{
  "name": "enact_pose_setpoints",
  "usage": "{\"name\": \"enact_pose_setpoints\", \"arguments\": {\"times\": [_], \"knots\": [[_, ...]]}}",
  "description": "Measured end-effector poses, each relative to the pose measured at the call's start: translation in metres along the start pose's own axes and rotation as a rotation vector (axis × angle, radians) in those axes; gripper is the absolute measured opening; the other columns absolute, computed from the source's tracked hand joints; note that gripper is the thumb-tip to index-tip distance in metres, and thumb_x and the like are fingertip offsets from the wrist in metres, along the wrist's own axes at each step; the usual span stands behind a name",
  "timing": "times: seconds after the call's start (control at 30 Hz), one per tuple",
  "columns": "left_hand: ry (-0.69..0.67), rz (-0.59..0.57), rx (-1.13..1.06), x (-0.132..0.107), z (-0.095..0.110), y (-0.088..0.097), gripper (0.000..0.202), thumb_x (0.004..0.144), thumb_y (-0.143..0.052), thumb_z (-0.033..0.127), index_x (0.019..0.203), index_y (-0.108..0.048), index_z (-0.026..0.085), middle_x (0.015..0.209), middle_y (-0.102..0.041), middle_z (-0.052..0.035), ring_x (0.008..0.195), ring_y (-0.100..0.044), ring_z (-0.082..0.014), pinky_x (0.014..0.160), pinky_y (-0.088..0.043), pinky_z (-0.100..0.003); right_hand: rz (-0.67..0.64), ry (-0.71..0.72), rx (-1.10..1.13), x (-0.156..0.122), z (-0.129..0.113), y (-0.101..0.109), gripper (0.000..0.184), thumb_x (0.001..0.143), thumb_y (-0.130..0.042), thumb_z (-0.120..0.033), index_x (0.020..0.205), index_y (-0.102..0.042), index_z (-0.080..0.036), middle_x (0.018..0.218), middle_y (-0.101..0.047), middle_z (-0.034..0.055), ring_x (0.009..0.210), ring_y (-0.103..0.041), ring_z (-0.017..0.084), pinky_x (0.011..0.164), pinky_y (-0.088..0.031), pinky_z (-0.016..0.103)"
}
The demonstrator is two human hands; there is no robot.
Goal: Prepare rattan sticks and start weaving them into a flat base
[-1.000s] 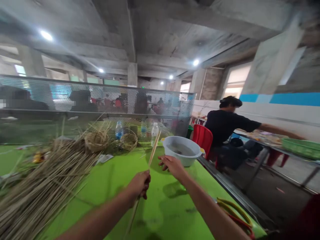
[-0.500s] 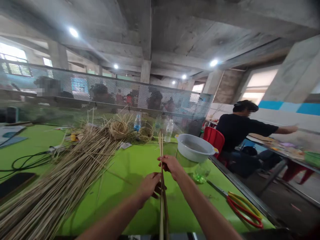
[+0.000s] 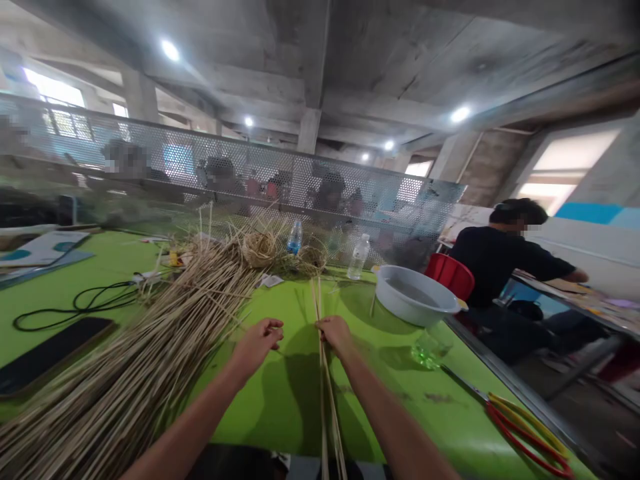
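A few long, thin dried stalks [image 3: 326, 393] run from the front edge over the green tabletop, and my right hand [image 3: 335, 333] pinches them near their far ends. My left hand [image 3: 259, 343] hangs to the left of them, apart from the stalks, its fingers loosely curled with gaps and nothing visible in them. Left of that hand lies a big bundle of similar dried stalks [image 3: 150, 340]. At the bundle's far end sits a small woven basket [image 3: 260, 249] with loose ends sticking out.
A white basin [image 3: 415, 297] of water stands at the right, with a cut green bottle [image 3: 431, 350] and scissors [image 3: 515, 420] nearby. Two bottles, one blue-labelled [image 3: 295, 238] and one clear [image 3: 359, 258], stand behind. A phone [image 3: 55, 353] lies left. A person [image 3: 505, 260] sits at another table.
My left hand has let go of the stalks and moved left, away from them. My right hand keeps its pinch. The view has turned slightly left.
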State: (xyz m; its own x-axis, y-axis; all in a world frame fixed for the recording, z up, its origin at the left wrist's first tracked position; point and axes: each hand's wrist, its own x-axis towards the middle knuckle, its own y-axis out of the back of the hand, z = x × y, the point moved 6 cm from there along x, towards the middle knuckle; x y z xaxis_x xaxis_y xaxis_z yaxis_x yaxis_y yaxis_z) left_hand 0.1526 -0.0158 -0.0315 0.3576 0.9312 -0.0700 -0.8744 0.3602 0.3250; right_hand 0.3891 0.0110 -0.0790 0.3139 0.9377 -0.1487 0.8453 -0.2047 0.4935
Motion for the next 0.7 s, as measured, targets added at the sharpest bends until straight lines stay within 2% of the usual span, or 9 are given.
{"name": "enact_pose_setpoints", "arguments": {"times": [0.1,0.23,0.33,0.43,0.5,0.57,0.63,0.7], "knots": [[-0.012,-0.012,0.025,0.002,-0.011,-0.001,0.045,0.086,-0.053,0.046,0.115,-0.062,0.013,0.106,-0.073,-0.013,0.091,-0.069,-0.0256,0.079,-0.05,-0.037,0.006,-0.067,-0.083,-0.001,0.004,0.0,0.023,0.098,-0.062,-0.035,0.109,-0.065,-0.015,0.105,-0.068,0.0059,0.085,-0.067,0.018,0.075,-0.058,0.036],[-0.04,-0.036,0.077,0.009,-0.024,-0.014,0.044,0.084,-0.057,0.043,0.115,-0.066,0.013,0.106,-0.074,-0.0126,0.095,-0.068,-0.0266,0.084,-0.05,-0.038,-0.017,-0.073,-0.095,-0.003,0.005,0.002,0.021,0.098,-0.063,-0.034,0.104,-0.066,-0.014,0.095,-0.068,0.0034,0.076,-0.066,0.015,0.068,-0.058,0.032],[-0.067,-0.053,0.109,0.01,-0.024,-0.019,0.044,0.085,-0.056,0.043,0.116,-0.068,0.014,0.112,-0.073,-0.0136,0.099,-0.067,-0.0274,0.088,-0.05,-0.038,0.007,-0.051,-0.062,-0.007,0.008,0.012,0.021,0.097,-0.064,-0.034,0.1,-0.066,-0.014,0.086,-0.068,0.0009,0.067,-0.064,0.013,0.063,-0.056,0.028],[-0.106,-0.032,0.129,0.008,-0.015,-0.011,0.043,0.085,-0.057,0.043,0.114,-0.07,0.014,0.112,-0.074,-0.013,0.099,-0.068,-0.0272,0.087,-0.05,-0.037,0.033,0.009,0.009,-0.012,0.007,0.029,0.018,0.094,-0.067,-0.031,0.095,-0.068,-0.014,0.08,-0.068,-0.0003,0.058,-0.06,0.011,0.057,-0.052,0.025],[-0.133,0.013,0.142,0.008,-0.007,0.004,0.041,0.084,-0.058,0.042,0.11,-0.071,0.014,0.108,-0.075,-0.0122,0.096,-0.068,-0.0267,0.086,-0.051,-0.036,0.052,0.067,0.085,-0.014,0.005,0.043,0.017,0.089,-0.069,-0.031,0.094,-0.071,-0.015,0.078,-0.07,0.0004,0.051,-0.057,0.009,0.052,-0.046,0.024],[-0.15,0.083,0.163,0.008,0.001,0.03,0.039,0.081,-0.059,0.041,0.106,-0.072,0.014,0.101,-0.076,-0.0104,0.091,-0.068,-0.0258,0.083,-0.051,-0.035,0.096,0.124,0.172,-0.014,0.001,0.059,0.025,0.084,-0.068,-0.038,0.094,-0.074,-0.016,0.076,-0.071,0.0015,0.046,-0.053,0.009,0.047,-0.041,0.023],[-0.155,0.182,0.199,0.007,0.01,0.067,0.04,0.081,-0.057,0.043,0.105,-0.072,0.014,0.095,-0.076,-0.0082,0.087,-0.067,-0.0244,0.08,-0.051,-0.033,0.161,0.176,0.255,-0.01,-0.002,0.072,0.036,0.077,-0.068,-0.048,0.093,-0.075,-0.015,0.07,-0.068,0.0015,0.044,-0.047,0.009,0.046,-0.037,0.024],[-0.149,0.308,0.257,0.002,0.019,0.111,0.044,0.083,-0.054,0.045,0.11,-0.07,0.014,0.095,-0.075,-0.0067,0.087,-0.067,-0.0231,0.079,-0.05,-0.031,0.212,0.217,0.34,-0.005,-0.003,0.08,0.047,0.071,-0.067,-0.058,0.088,-0.074,-0.015,0.064,-0.064,0.0009,0.044,-0.042,0.009,0.044,-0.032,0.024]]}}
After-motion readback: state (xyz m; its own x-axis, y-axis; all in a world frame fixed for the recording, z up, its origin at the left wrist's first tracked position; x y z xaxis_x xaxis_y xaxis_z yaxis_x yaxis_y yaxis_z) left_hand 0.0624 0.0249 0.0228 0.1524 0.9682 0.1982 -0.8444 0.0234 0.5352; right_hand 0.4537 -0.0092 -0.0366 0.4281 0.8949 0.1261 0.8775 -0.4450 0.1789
